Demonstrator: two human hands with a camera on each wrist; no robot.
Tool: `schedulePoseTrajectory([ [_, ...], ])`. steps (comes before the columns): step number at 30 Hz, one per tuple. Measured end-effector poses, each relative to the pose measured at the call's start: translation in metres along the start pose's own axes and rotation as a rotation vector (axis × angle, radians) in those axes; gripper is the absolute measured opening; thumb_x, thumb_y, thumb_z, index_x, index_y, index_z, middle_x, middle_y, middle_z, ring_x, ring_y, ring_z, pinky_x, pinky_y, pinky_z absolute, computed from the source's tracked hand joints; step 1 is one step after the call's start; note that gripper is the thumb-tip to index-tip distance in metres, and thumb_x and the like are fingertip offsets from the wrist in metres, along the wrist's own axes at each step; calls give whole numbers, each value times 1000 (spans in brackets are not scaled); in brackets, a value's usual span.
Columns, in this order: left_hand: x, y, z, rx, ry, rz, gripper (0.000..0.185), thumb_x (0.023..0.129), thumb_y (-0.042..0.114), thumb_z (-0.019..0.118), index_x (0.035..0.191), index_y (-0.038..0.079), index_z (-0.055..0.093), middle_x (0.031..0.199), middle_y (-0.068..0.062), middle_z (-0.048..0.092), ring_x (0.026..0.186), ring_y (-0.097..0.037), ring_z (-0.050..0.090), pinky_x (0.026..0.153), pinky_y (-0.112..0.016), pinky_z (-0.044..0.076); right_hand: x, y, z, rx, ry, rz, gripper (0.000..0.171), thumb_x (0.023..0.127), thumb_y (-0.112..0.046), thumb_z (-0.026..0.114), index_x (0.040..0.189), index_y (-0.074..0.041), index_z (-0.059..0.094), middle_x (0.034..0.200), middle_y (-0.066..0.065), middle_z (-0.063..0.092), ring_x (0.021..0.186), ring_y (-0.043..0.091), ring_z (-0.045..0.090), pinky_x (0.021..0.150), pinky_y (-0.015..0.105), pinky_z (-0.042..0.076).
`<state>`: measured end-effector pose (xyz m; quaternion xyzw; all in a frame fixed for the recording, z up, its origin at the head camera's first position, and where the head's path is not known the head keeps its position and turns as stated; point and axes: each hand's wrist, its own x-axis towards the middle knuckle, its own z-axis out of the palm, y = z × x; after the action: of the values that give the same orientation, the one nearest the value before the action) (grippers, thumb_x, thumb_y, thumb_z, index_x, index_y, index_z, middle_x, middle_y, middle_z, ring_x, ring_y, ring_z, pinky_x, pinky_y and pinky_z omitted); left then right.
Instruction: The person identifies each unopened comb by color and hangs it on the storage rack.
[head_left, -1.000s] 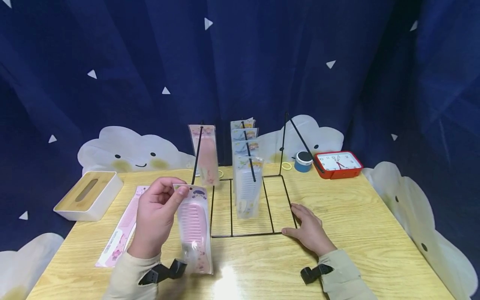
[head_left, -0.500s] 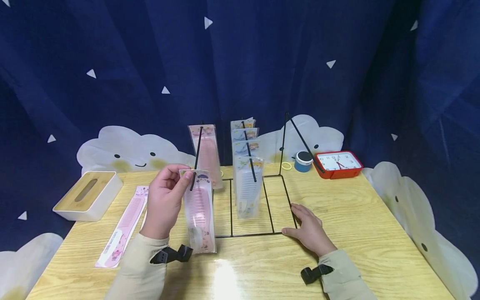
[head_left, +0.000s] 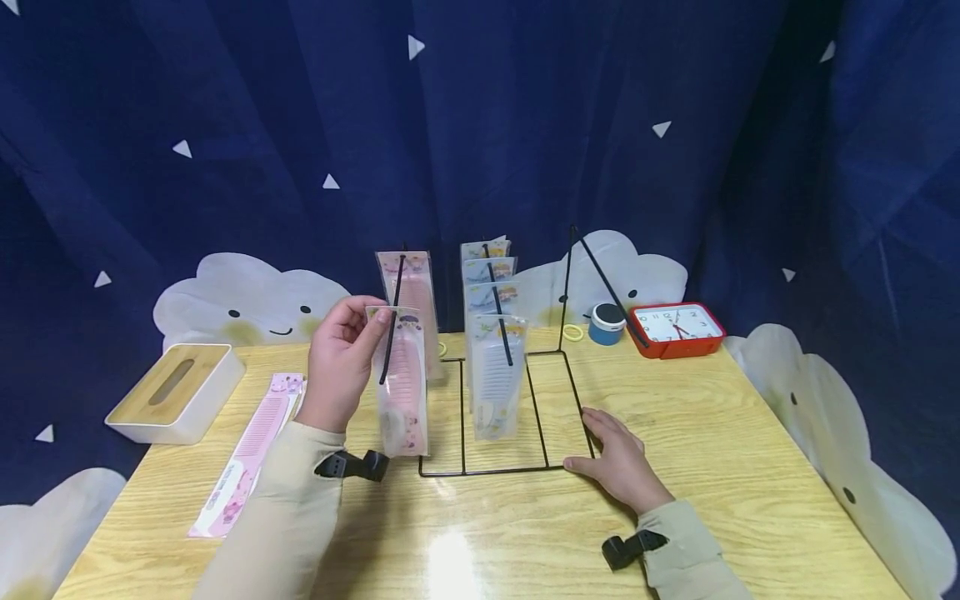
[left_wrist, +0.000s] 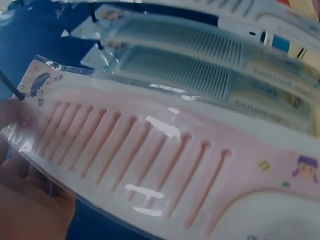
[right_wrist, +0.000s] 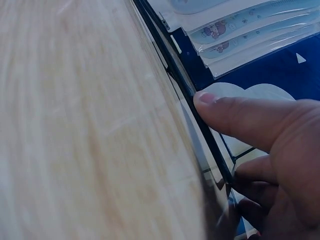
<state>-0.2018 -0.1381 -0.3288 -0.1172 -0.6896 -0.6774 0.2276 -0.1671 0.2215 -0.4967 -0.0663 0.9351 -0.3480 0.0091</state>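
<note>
1. Since a second ago: left hand (head_left: 341,362) risen and carried forward from low over the near table edge up to the left prong (head_left: 392,321) of the black wire rack (head_left: 495,468); packaged pink comb (head_left: 401,383) lifted with it, header now level with the prong tip. Right hand (head_left: 618,461) unmoved.
2. Left hand: thumb and fingertips pinched on the upper left corner of the packet, near the cartoon header card; rest of the packet hanging free and upright below. In the left wrist view, comb (left_wrist: 150,150) lying across the frame inside glossy film, palm at the lower left edge.
3. Right hand: flat on the table, fingers nearly straight and spread, pressed against the near right corner of the rack base; in the right wrist view, thumb (right_wrist: 235,112) laid over the black wire (right_wrist: 190,95). Holding nothing, steadying the frame.
4. Handling, as a judgement: very light; comb itself stiff plastic, wide teeth likely to snap only under a hard bend; sleeve thin, slick and crinkly, prone to slip or twist between fingers. Best held at the stiffer header card, beside the hang hole rather than over it, so the hole stays open to the prong.
5. Around: another pink comb packet (head_left: 412,304) already hung further back on the same prong, a row of pale comb packets (head_left: 495,367) on the middle prong, one more pink comb (head_left: 251,450) flat on the table (head_left: 750,467) to the left, beside a tissue box (head_left: 176,392); red clock (head_left: 677,327) at the far right.
</note>
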Motion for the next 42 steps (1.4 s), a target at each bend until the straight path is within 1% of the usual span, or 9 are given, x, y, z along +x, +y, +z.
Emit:
schedulePoseTrajectory([
  [6,14,-7,3,21,0,6,16,98,11,66,106,-1,64,75,4,49,68,-10,42,59,-21,37,-1,0,0,1,6,-3,85,81,-31,84,145,9,45,153,26,40,143,46,29,106,64,18],
  [9,21,-10,5,21,-1,4,14,98,13,66,106,1,64,76,4,50,68,-10,43,60,-21,38,0,0,0,2,7,-3,85,81,-32,84,145,8,45,153,26,40,143,46,29,106,64,18],
  [13,32,-13,7,40,-1,3,16,98,16,66,106,2,64,78,5,53,70,-9,45,63,-21,40,0,1,-1,-1,11,0,86,81,-32,84,146,8,45,153,26,41,143,46,30,106,64,19],
  [18,45,-16,6,68,-20,0,23,99,17,66,109,-3,63,84,5,59,73,-9,48,66,-21,43,0,0,-1,2,11,2,85,81,-32,84,146,8,45,153,26,40,143,46,29,106,64,19],
  [22,50,-15,4,104,-44,-4,26,99,17,65,112,-6,61,84,5,59,73,-9,48,66,-20,42,-1,0,-1,8,8,0,85,81,-31,84,145,9,45,153,26,40,143,46,29,106,64,18],
  [27,53,-13,2,161,-67,-28,26,99,23,66,112,1,63,83,5,58,74,-10,47,64,-22,40,-1,0,-2,11,9,-5,85,81,-31,84,145,9,45,153,26,40,143,47,29,106,64,18],
  [31,52,-16,-6,207,-75,-55,24,98,26,67,113,7,64,89,4,62,79,-12,50,65,-23,41,-1,-1,-1,11,9,-7,86,81,-32,84,146,8,44,153,26,40,143,46,29,106,64,18],
  [38,46,-28,-30,298,-44,-83,32,99,30,65,117,3,63,96,5,61,87,-11,51,72,-24,41,-1,-2,0,12,22,-24,85,82,-32,84,145,9,45,153,26,40,143,47,29,105,65,19],
  [42,42,-40,-45,316,-23,-110,35,100,29,64,120,0,63,95,7,61,86,-10,50,70,-22,40,-1,-2,-1,15,17,-19,85,82,-31,83,146,9,44,153,26,40,143,47,28,105,65,18],
])
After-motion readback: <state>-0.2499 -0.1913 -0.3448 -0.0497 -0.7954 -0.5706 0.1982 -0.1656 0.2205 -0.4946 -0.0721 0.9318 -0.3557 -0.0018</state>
